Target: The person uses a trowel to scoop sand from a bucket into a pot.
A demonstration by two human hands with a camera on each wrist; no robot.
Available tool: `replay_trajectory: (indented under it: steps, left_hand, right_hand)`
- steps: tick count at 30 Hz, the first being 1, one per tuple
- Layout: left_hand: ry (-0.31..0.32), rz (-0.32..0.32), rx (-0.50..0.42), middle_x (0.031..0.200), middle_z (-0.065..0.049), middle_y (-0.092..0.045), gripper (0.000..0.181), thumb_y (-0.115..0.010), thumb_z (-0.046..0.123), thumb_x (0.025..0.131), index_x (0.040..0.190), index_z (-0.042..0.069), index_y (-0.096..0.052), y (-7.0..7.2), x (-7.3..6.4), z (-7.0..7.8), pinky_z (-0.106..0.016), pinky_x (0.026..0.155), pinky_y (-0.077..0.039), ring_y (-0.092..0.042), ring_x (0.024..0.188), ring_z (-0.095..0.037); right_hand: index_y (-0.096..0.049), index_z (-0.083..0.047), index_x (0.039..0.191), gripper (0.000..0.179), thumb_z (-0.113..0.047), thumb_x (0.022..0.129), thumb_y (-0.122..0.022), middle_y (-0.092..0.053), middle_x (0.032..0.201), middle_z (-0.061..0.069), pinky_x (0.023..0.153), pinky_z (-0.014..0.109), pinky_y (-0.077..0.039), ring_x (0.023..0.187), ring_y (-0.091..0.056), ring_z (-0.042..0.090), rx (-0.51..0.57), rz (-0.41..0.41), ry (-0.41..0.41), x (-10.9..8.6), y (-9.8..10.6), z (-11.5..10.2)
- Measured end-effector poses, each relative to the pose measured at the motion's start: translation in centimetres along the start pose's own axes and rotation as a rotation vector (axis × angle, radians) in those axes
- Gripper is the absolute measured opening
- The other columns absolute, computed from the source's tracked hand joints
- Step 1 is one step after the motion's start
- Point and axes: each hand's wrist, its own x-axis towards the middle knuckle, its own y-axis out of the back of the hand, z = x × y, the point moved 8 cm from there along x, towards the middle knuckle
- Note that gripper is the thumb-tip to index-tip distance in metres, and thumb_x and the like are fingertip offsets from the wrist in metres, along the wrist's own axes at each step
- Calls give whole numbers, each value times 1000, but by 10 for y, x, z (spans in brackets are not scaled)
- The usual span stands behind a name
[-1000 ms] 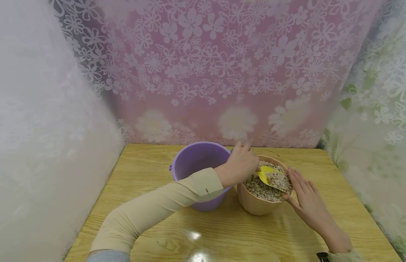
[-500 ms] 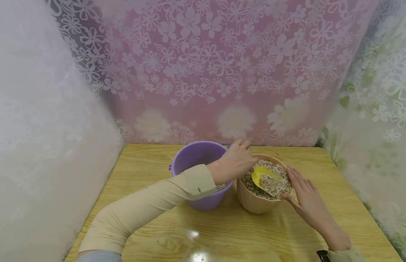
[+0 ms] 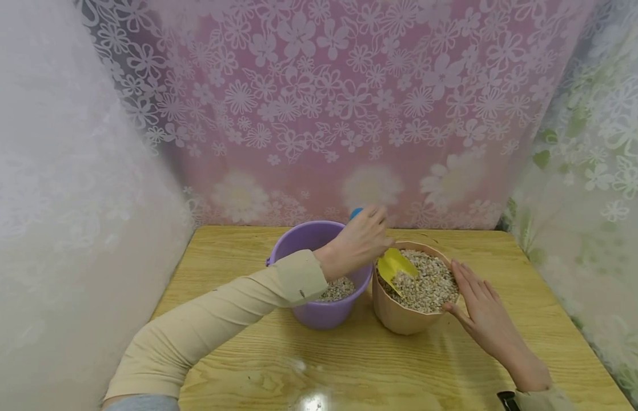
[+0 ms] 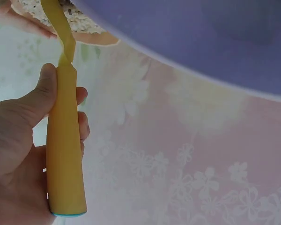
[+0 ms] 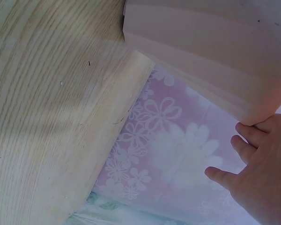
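In the head view my left hand grips the handle of a yellow hand scoop, whose blue handle end pokes out behind it. Fingers and thumb wrap the yellow handle in the left wrist view. Tilted at the left side of a peach flowerpot, the scoop blade sits at the surface of pale gravel that nearly fills the pot. My right hand rests against the pot's right rim with its fingers extended. The right wrist view has that hand touching the pot wall.
A purple bucket stands just left of the pot, with some gravel inside; my left forearm crosses over it. Both stand on a wooden table. A pink flowered backdrop rises behind, with pale walls at both sides.
My left hand has drawn the scoop leftward through the pot, and its blade has tipped with less gravel in it. More gravel shows in the bucket. My right hand stays put.
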Motion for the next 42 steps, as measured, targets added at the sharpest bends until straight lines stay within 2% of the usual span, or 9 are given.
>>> replay_trajectory:
  steps: [5,9,12,16,19,25,29,36,42]
  left_hand:
    - [-7,-6,58,84,9,-58,25,-46,20,109,94,29,-63,-1,6,-5,-27,83,-31,-37,86,-16]
    - [40,18,72,89,8,-58,26,-42,17,109,94,26,-60,-2,11,-11,-28,86,-32,-39,89,-16]
    - [117,40,27,95,7,-60,24,-42,20,110,96,25,-61,-4,15,-16,-27,87,-34,-42,93,-15]
    - [182,37,-85,101,8,-65,30,-43,44,108,100,26,-66,-7,20,-13,-29,88,-38,-49,98,-14]
    - [176,7,-149,104,7,-69,40,-41,55,105,104,27,-69,-11,26,-4,-29,87,-41,-54,104,-15]
    - [125,-107,-194,108,8,-72,40,-40,53,106,118,31,-70,-25,32,11,-31,91,-41,-54,109,-17]
    - [109,-138,-157,101,10,-69,32,-43,51,106,117,35,-68,-31,33,12,-28,85,-37,-50,96,-14]
    - [139,-54,-91,89,11,-64,26,-52,55,101,103,35,-68,-34,34,-1,-25,81,-35,-39,83,-13]
    - [144,-56,-14,84,9,-58,20,-45,25,109,99,31,-61,-39,31,-10,-27,82,-30,-35,84,-15]
  right_hand:
    - [-14,-11,163,82,-39,102,-60,-24,164,21,119,63,-10,155,-14,30,-1,0,-3,-1,-1,0]
    - [-17,-7,162,80,-39,102,-60,-24,165,20,119,64,-11,154,-16,33,6,2,-4,-2,-2,1]
    - [-16,-9,163,81,-39,102,-60,-23,165,20,119,64,-12,155,-15,31,5,0,-7,-2,-3,2]
    - [-11,-13,164,82,-39,102,-60,-24,164,21,118,64,-13,154,-16,33,0,-1,-12,-2,-3,3]
    - [-11,-14,164,83,-39,102,-60,-22,165,20,118,65,-14,154,-18,35,3,-3,-18,-2,-3,3]
    - [-9,-15,164,85,-39,101,-60,-22,165,21,115,69,-15,152,-19,38,23,-14,-30,-1,-6,1]
    - [-9,-16,164,84,-38,102,-60,-23,165,21,116,67,-13,152,-20,39,37,-6,-34,-3,-5,0]
    - [-9,-17,164,84,-38,101,-61,-21,166,20,117,67,-12,152,-20,38,32,2,-30,-3,-4,1]
    - [-10,-16,164,84,-38,101,-61,-24,164,22,117,66,-13,153,-19,35,25,11,-15,-2,-3,2]
